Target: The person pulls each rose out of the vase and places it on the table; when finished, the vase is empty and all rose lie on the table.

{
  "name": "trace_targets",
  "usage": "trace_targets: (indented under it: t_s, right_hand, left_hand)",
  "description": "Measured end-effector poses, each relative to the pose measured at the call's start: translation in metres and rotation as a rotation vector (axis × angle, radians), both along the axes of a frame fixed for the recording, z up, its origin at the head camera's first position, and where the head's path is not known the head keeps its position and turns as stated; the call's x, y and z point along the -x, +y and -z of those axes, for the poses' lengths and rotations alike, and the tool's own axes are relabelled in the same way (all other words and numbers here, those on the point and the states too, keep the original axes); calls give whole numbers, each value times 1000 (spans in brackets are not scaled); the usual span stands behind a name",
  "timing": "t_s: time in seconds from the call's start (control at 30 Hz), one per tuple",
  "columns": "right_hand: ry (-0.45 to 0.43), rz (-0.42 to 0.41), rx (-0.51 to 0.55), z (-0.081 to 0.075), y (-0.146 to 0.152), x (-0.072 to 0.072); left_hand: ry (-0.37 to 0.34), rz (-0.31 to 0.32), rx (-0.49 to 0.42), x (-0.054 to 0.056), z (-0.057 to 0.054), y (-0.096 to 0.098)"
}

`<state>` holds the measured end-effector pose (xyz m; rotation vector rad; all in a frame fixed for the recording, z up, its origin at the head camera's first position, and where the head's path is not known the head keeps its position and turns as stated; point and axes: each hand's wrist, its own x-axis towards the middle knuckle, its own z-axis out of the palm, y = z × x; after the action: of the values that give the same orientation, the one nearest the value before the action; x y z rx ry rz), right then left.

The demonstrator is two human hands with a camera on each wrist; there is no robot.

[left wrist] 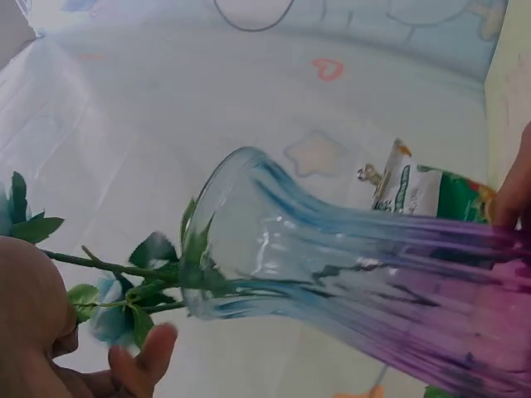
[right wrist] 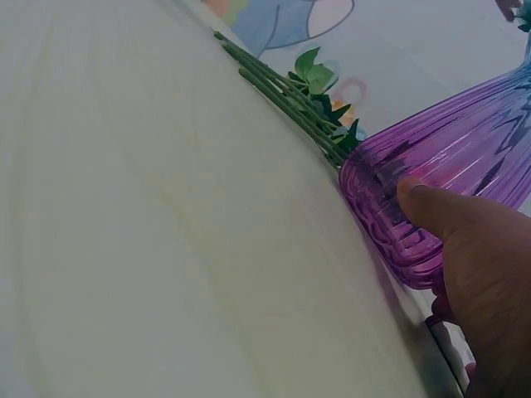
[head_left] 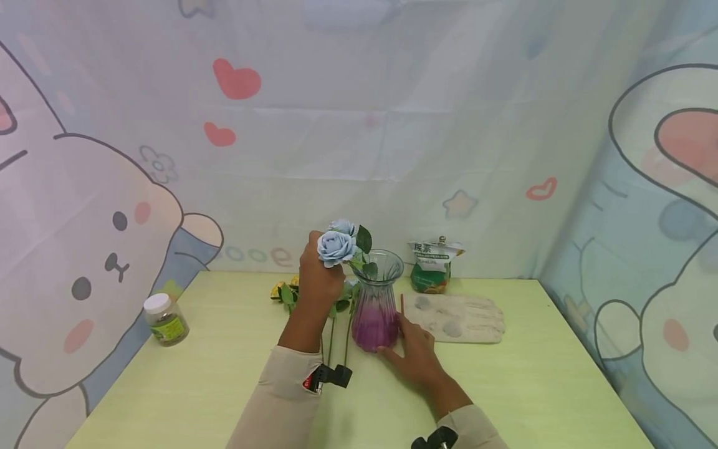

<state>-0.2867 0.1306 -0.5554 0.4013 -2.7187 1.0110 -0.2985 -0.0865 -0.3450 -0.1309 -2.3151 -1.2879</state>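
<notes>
A ribbed glass vase, clear at its flared mouth and purple below, stands upright on the table. Low on its side, my right hand grips it, with the thumb on the glass in the right wrist view. My left hand is raised left of the rim and holds an artificial blue rose near its bloom; the exact finger contact is partly hidden. In the left wrist view, green stems run from beside the left hand into the vase's mouth.
More artificial flowers lie left of the vase, with yellow blooms and several green stems. Behind on the right stand a clipped green-and-white bag and a pair of pale gloves lying flat. A white-capped jar is at far left.
</notes>
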Motion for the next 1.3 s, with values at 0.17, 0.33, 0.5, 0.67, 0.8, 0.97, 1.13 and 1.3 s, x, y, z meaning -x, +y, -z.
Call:
trace_targets:
  t_s: [0.17, 0.33, 0.5, 0.67, 0.8, 0.97, 1.13, 1.3]
  right_hand:
    - [-9, -4, 4, -1, -1, -1]
    - [-44, -3, 18, -3, 0, -3]
    - [-47, -4, 17, -3, 0, -4]
    - [-41, -2, 18, -3, 0, -3]
    - [-37, 0, 16, -5, 0, -3]
    - [-36, -6, 21, -7, -1, -4]
    - [-28, -4, 20, -8, 0, -3]
    - [-29, -1, 13, -5, 0, -3]
  left_hand:
    - [-104, -11, 9, -7, -12, -10]
    - [-228, 133, -312, -7, -14, -19]
    - [-281, 349, -742, -4, -2, -29]
    - [-323, 473, -884, -3, 7, -32]
    - [-398, 512, -1059, 0, 10, -31]
    - [-417, 560, -1312, -2, 14, -31]
    - [-370, 674, -1524, -5, 23, -30]
    - [-274, 720, -1524, -6, 35, -22]
